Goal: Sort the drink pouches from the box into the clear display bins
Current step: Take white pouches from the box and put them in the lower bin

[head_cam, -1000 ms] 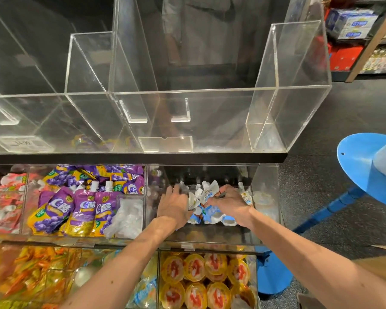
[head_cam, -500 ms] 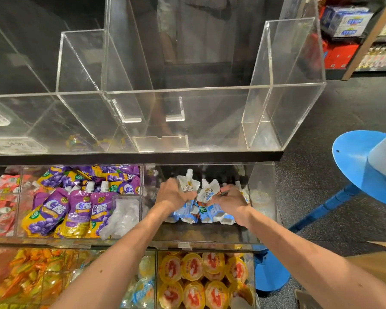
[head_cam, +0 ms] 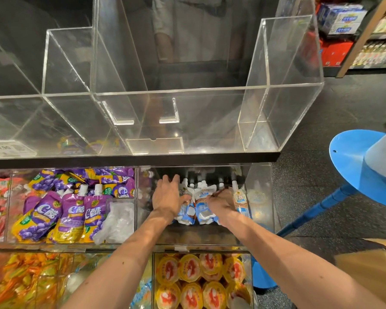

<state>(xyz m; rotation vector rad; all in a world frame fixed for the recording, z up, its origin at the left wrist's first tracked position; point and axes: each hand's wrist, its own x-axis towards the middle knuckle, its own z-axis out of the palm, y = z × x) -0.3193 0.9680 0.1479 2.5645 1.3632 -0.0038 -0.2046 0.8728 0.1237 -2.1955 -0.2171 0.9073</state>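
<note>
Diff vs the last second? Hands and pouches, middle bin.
The left hand let go its grip: its fingers now lie straight against the left side of the blue-and-white pouches, thumb on one. The pouches went from a loose bunch to standing side by side, spouts up. The right hand stays on them; its grip is unclear. The purple pouches next door did not move.

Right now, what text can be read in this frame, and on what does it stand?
"C酷": on the purple pouches.
"14.90": on the price label on the upper bin's front.
White-blue pouches, shelf cartons: print too small or blurred to read.
</note>
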